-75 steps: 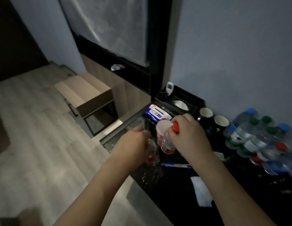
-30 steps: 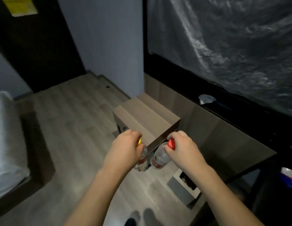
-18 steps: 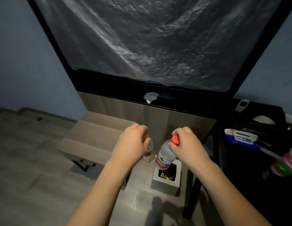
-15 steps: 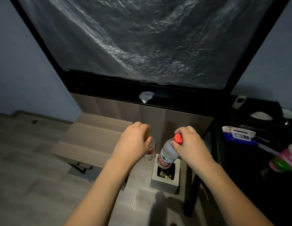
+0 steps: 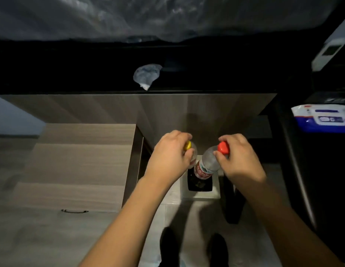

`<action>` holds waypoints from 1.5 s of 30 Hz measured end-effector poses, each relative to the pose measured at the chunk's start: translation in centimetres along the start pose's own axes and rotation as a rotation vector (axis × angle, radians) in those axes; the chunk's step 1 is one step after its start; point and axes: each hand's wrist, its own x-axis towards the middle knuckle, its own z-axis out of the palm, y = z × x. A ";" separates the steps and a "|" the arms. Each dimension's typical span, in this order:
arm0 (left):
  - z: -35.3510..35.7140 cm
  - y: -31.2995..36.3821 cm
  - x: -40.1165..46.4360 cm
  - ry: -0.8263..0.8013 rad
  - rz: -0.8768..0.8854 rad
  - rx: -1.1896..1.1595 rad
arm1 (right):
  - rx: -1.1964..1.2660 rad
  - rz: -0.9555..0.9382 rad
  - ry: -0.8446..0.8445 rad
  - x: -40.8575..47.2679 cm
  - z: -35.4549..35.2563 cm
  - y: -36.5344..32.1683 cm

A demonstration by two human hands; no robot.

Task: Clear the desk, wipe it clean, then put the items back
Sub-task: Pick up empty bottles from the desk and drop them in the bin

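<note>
My right hand [image 5: 239,157] pinches the neck of a clear plastic bottle with a red cap [image 5: 207,164] and a red label; the bottle hangs tilted over the opening of a small square waste bin [image 5: 201,194] on the floor. My left hand [image 5: 168,158] grips a second clear bottle with a yellow cap [image 5: 192,153], mostly hidden behind my fingers, just left of the bin's opening. The black desk [image 5: 310,170] stands to the right, with a blue and white wipes pack [image 5: 321,120] on it.
A low wooden side table [image 5: 77,162] stands to the left of the bin. A wood panel [image 5: 187,110] rises behind it, with a crumpled clear wrapper [image 5: 146,75] on the black ledge above. A white remote [image 5: 329,53] lies at the far right. My feet are below the bin.
I have carried both bottles from the desk over to the waste bin. The view has tilted down, and the bottles now hang right above the bin's opening.
</note>
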 end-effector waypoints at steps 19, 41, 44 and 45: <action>38.4 -18.9 2.4 0.431 0.139 -0.091 | 0.030 -0.111 0.248 5.8 33.4 24.6; 45.6 -19.3 2.4 0.129 0.205 0.079 | -0.122 -0.077 0.039 6.5 39.1 31.7; 46.0 -19.6 3.0 0.117 0.210 0.099 | -0.159 -0.091 0.032 7.1 39.7 31.9; 46.1 -19.8 3.2 0.121 0.202 0.101 | -0.166 -0.095 0.038 7.4 39.8 31.9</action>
